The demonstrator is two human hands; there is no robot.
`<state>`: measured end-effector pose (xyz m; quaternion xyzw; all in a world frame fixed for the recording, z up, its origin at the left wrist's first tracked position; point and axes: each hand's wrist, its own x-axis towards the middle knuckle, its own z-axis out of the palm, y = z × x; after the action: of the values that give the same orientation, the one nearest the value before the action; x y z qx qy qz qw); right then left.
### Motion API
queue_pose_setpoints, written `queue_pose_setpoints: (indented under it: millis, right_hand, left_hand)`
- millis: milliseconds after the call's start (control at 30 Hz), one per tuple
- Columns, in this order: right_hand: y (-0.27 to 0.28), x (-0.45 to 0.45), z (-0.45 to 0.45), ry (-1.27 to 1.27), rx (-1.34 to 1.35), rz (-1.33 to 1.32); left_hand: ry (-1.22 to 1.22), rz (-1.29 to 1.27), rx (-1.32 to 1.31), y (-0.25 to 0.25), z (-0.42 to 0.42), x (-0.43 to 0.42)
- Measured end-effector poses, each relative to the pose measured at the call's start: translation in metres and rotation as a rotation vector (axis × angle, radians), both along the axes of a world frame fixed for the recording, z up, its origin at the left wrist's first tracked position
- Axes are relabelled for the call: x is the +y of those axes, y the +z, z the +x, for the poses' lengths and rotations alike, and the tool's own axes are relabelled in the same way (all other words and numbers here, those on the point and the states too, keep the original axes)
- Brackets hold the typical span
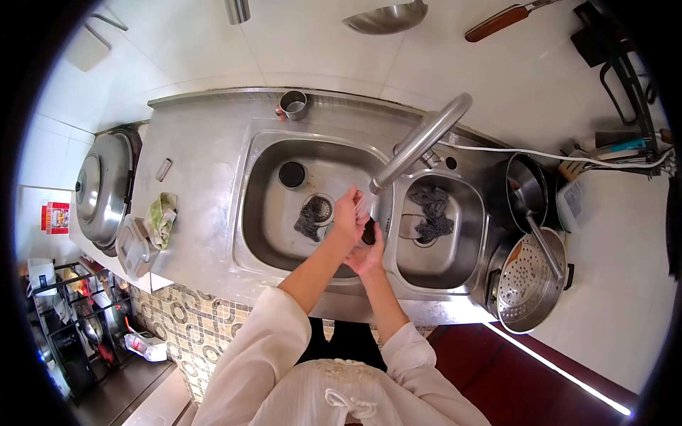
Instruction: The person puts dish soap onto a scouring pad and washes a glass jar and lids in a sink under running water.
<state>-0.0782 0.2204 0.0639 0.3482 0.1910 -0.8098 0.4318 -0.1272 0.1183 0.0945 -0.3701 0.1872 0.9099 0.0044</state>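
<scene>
Both my hands are over the large left sink basin (270,241), under the faucet (426,142). My right hand (366,261) is curled around a small dark object (369,231), its kind mostly hidden by fingers. My left hand (347,214) is just above and left of it, fingers bent together beside a clear, pale streak under the spout, perhaps running water; what those fingers hold does not show. A round black-topped container (292,175) stands in the same basin. A dark wet cloth (308,220) lies by its drain.
In the smaller right basin (462,266) lies another dark cloth (432,213). Pots, a ladle and a perforated steamer pan (529,273) crowd the right side. On the left counter are a green-white cloth (161,220), a lidded wok (103,188) and a metal cup (293,105) at the back.
</scene>
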Motion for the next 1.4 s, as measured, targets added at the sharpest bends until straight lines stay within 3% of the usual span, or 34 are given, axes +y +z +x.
queue_pose_setpoints:
  millis: [133, 200, 233, 300, 333, 400, 433, 467, 533, 633, 700, 767, 833, 967, 1067, 1133, 1167, 1200, 1267, 1333, 1400]
  right_hand:
    - [-0.001, 0.003, -0.006, 0.032, 0.064, 0.151]
    - [0.003, 0.004, -0.012, 0.053, -0.001, 0.160]
    - [0.005, 0.005, -0.016, 0.075, -0.063, 0.169]
    - [0.011, 0.005, -0.023, 0.096, -0.006, 0.133]
    - [0.013, 0.004, -0.026, 0.114, 0.049, 0.102]
    - [0.005, -0.003, -0.033, 0.107, 0.048, 0.003]
    - [-0.003, -0.010, -0.035, 0.022, 0.085, 0.000]
    - [-0.010, -0.017, -0.036, -0.061, 0.122, -0.002]
    - [-0.014, -0.029, -0.036, -0.094, 0.149, 0.079]
    - [-0.019, -0.044, -0.029, -0.070, 0.377, 0.687]
    - [-0.059, -0.037, -0.030, -0.070, 0.512, 0.665]
    - [-0.063, -0.036, -0.028, -0.074, 0.650, 0.640]
    - [-0.017, -0.035, -0.025, 0.139, 0.768, 0.693]
    - [-0.001, -0.028, -0.032, 0.274, 0.679, 0.754]
    - [-0.026, -0.016, -0.036, 0.188, 0.498, 0.526]
    - [-0.026, -0.008, -0.033, 0.141, 0.263, 0.573]
    - [-0.025, -0.005, -0.030, 0.139, 0.260, 0.575]
    - [-0.029, -0.004, -0.026, 0.071, 0.279, 0.524]
    - [-0.036, -0.003, -0.018, 0.001, 0.297, 0.470]
    - [-0.039, 0.000, -0.010, -0.010, 0.315, 0.567]
    - [-0.039, 0.004, 0.000, -0.022, 0.286, 0.585]
  left_hand:
    - [0.066, 0.086, -0.070, -0.020, -0.005, -0.008]
    - [-0.173, -0.610, 0.055, -0.048, 0.000, -0.026]
    - [-0.173, -0.613, 0.056, -0.047, 0.005, -0.033]
    - [-0.553, -1.147, 0.421, -0.041, 0.025, -0.043]
    - [-0.559, -1.154, 0.419, -0.027, 0.036, -0.047]
    - [-0.833, -1.292, 0.476, 0.008, 0.053, -0.053]
    - [-0.838, -1.504, 0.440, 0.009, 0.058, -0.054]
    - [-0.840, -1.508, 0.438, 0.009, 0.059, -0.055]
    - [-0.850, -1.373, 0.184, 0.004, 0.060, -0.054]
    - [-0.723, -1.277, 0.072, -0.023, 0.059, -0.055]
    - [-0.671, -1.246, 0.071, -0.054, 0.058, -0.054]
    - [-0.620, -1.217, 0.076, -0.050, 0.053, -0.054]
    - [-0.776, -0.906, -0.220, -0.014, 0.048, -0.054]
    - [-0.580, -0.907, -0.243, -0.041, 0.047, -0.044]
    - [-0.396, -0.748, -0.348, -0.043, 0.044, -0.036]
    - [0.157, -0.507, -0.247, -0.030, 0.041, -0.028]
    - [0.261, -0.320, -0.226, -0.023, 0.037, -0.024]
    - [0.259, -0.322, -0.225, -0.023, 0.033, -0.020]
    - [0.403, 0.206, -0.283, -0.024, 0.024, -0.011]
    - [0.343, 0.199, -0.301, -0.029, 0.016, -0.003]
    - [0.472, 0.514, -0.197, -0.054, 0.003, 0.006]
